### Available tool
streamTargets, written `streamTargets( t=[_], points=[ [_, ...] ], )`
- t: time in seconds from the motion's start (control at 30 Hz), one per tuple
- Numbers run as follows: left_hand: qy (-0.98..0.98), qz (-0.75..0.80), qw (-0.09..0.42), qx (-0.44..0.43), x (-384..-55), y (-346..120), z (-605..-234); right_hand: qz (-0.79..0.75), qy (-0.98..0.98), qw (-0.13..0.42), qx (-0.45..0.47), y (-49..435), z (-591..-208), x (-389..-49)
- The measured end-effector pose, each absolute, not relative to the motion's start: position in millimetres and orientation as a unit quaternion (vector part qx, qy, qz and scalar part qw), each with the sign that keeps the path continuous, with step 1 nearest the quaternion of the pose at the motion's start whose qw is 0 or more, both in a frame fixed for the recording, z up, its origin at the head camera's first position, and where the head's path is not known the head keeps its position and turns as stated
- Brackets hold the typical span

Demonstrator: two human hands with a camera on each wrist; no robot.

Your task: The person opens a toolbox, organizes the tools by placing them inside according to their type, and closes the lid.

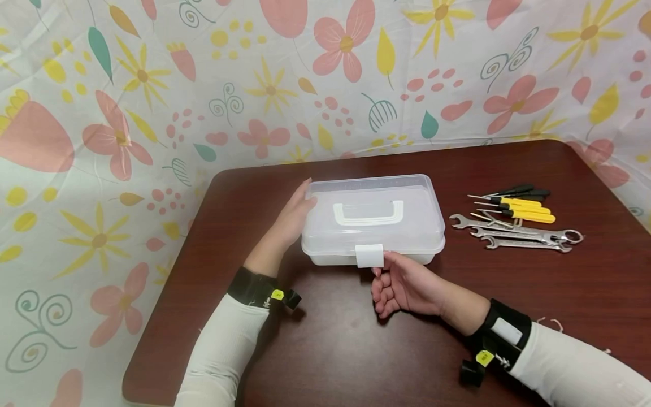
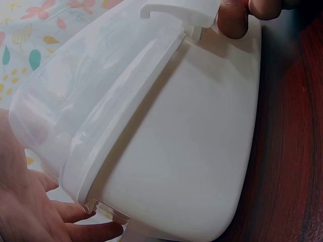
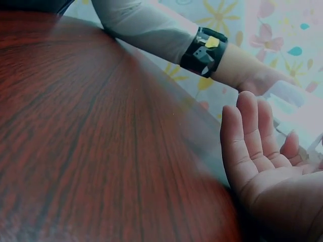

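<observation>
A plastic storage box (image 1: 373,217) with a translucent lid, a white carry handle (image 1: 368,215) and a white front latch (image 1: 369,256) stands on the table. The lid sits on the white base. My left hand (image 1: 292,217) rests against the box's left end; in the left wrist view its fingers (image 2: 96,231) reach along that end near a side clip. At the front, my right hand (image 1: 407,285) has its thumb and a fingertip at the latch's right and lower edge. The latch (image 2: 184,11) juts outward from the base in the left wrist view. The right hand's other fingers (image 3: 247,118) extend loosely, palm up.
Right of the box lie yellow screwdrivers (image 1: 529,215), black-handled ones (image 1: 524,191) and several metal wrenches (image 1: 529,236). The dark red-brown table (image 1: 325,339) has rounded corners. A flower-patterned cloth (image 1: 305,85) hangs behind it and along the left.
</observation>
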State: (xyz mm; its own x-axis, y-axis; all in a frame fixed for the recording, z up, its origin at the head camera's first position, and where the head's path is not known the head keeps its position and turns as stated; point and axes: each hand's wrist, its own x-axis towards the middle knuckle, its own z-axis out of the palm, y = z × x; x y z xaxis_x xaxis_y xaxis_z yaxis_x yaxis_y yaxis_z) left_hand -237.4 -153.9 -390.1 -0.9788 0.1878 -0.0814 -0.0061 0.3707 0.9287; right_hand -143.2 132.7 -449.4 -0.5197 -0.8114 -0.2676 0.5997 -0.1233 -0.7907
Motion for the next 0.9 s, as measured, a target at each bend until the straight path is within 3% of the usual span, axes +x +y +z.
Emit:
streamTargets(
  t=[0.9],
  points=[
    [0.823, 0.556, 0.096, 0.061, -236.6, -154.5, -389.4, -0.626, 0.625, 0.443, -0.143, 133.4, -446.4, -142.2]
  ],
)
